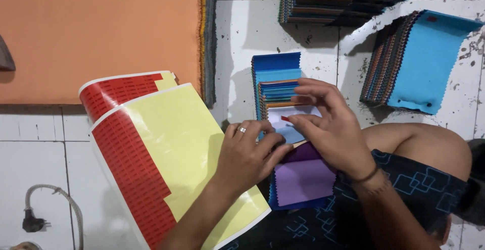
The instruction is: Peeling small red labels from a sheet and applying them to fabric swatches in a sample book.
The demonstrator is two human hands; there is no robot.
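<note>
A stack of fabric swatches [277, 86] with zigzag edges, blue on top and purple [302, 180] lower down, lies across my lap and the floor. My left hand [248, 155], a ring on one finger, presses on the swatches near the middle. Fingers of my right hand [331, 123] pinch a small red sticker [286, 119] against a pale blue swatch. Curled beside my left arm are two yellow sticker sheets [179, 141] with rows of red labels.
A large orange cloth [101, 33] covers the floor at upper left over layered fabrics. More swatch bundles [419, 60] with blue tops sit at upper right and top centre [323, 0]. A grey cable with a plug [35, 222] lies at lower left. White tiles show between them.
</note>
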